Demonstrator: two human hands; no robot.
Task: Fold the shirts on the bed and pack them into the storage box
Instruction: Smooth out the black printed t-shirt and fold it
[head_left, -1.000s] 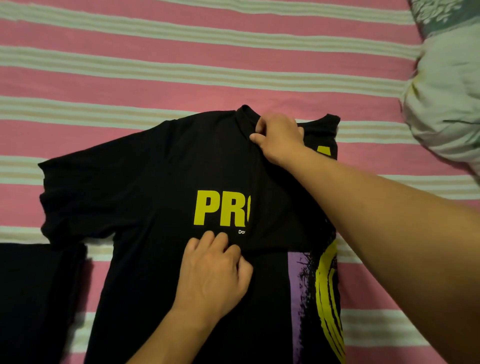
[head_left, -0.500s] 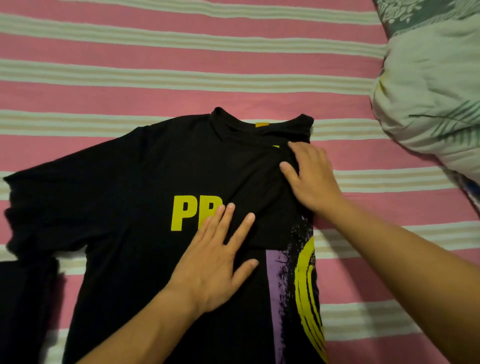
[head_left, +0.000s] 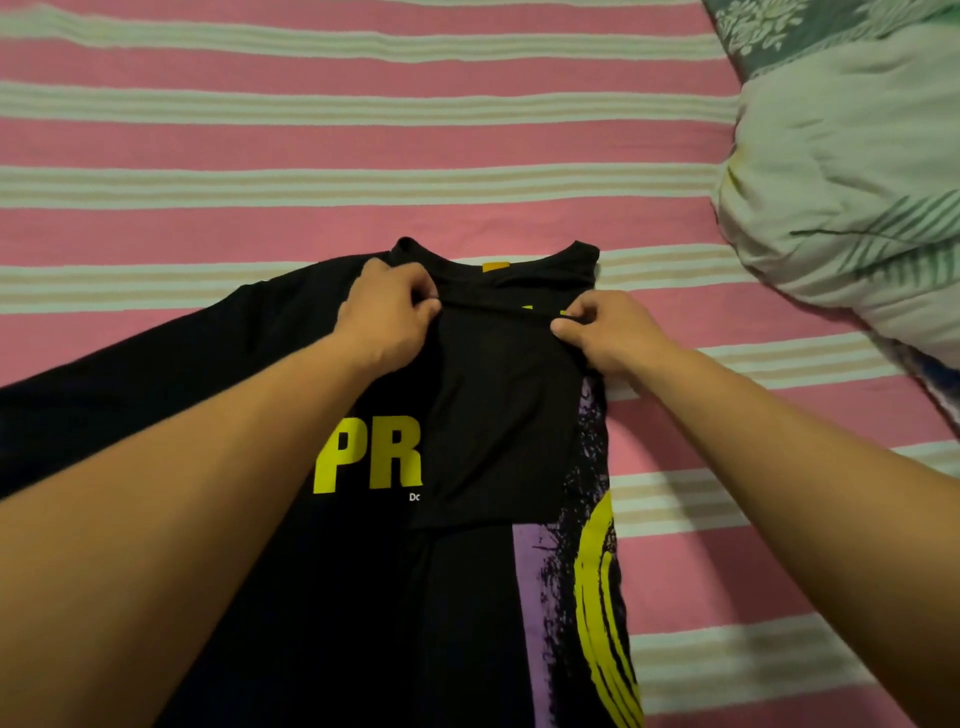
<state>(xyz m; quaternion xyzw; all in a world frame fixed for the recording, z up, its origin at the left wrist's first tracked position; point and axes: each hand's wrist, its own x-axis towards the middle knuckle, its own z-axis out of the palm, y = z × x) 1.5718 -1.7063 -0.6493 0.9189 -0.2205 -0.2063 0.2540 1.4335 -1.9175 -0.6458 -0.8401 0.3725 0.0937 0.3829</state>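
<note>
A black shirt (head_left: 363, 597) with yellow "PR" letters and a purple and yellow print lies front up on the bed, collar pointing away from me. Its right side and sleeve are folded over the chest, covering the rest of the lettering. My left hand (head_left: 387, 312) pinches the top edge of the folded sleeve just below the collar. My right hand (head_left: 605, 327) pinches the same edge at the shirt's right shoulder. The edge is stretched taut between both hands. The left sleeve is spread out flat to the left. No storage box is in view.
The bed has a pink sheet (head_left: 363, 135) with pale stripes. A crumpled light green blanket (head_left: 852, 197) lies at the right edge, with a grey patterned pillow (head_left: 779, 26) behind it.
Both hands were pressing flat on the shirt's chest and right shoulder; they have moved up below the collar and now pinch the folded sleeve's top edge. The camera has moved closer.
</note>
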